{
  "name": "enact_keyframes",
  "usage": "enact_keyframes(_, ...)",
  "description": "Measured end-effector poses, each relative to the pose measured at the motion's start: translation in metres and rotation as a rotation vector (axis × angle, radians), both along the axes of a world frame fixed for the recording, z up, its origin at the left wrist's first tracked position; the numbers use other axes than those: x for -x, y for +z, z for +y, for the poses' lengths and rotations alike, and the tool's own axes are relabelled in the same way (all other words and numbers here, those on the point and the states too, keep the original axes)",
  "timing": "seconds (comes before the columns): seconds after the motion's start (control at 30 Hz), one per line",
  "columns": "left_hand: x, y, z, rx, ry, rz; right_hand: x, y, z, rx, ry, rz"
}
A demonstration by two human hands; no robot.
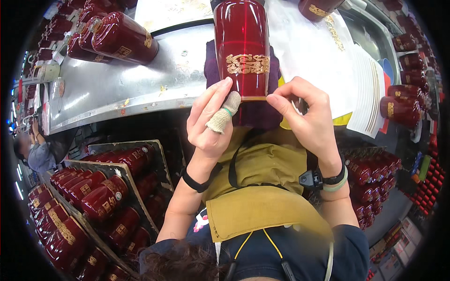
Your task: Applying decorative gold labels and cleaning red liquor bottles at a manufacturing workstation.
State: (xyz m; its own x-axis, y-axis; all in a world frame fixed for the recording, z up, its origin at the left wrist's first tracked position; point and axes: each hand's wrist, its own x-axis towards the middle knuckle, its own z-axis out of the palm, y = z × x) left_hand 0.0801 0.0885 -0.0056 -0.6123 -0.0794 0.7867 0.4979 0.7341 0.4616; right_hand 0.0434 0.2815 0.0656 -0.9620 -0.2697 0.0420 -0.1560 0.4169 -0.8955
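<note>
A glossy dark red bottle (241,37) with a band of gold scrollwork lies on a folded purple cloth (211,61), its base toward me. My left hand (208,114) is closed at the base's left corner, fingertips on the red side. A knitted finger cover (220,119) with a green band sits on its thumb. At the base's right corner is my right hand (307,105), its thumb and forefinger bent together in a pinch. The thumb tip meets the bottle's edge. Whatever lies between those fingers is too small to make out.
Several red bottles (124,40) lie on the metal table (117,89) at left. White sheets (300,42) with gold decals and a lined paper stack (365,93) cover the right. Racks of bottles (101,196) stand below the table edge. A person (40,152) is at far left.
</note>
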Motion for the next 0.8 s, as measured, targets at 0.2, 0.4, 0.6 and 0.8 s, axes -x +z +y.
enact_keyframes(0.2,0.000,-0.002,0.000,0.010,-0.004,0.013,0.001,-0.001,0.007,0.011,-0.012,-0.071)
enact_keyframes(0.4,-0.001,0.001,0.002,0.064,0.006,-0.005,0.004,-0.006,0.008,-0.004,-0.017,-0.084)
enact_keyframes(0.6,-0.001,0.007,0.006,0.084,0.009,-0.013,0.003,-0.007,0.006,0.021,-0.006,-0.045)
enact_keyframes(0.8,0.006,0.013,0.000,0.093,-0.063,0.047,0.005,-0.011,0.004,0.018,-0.013,-0.006)
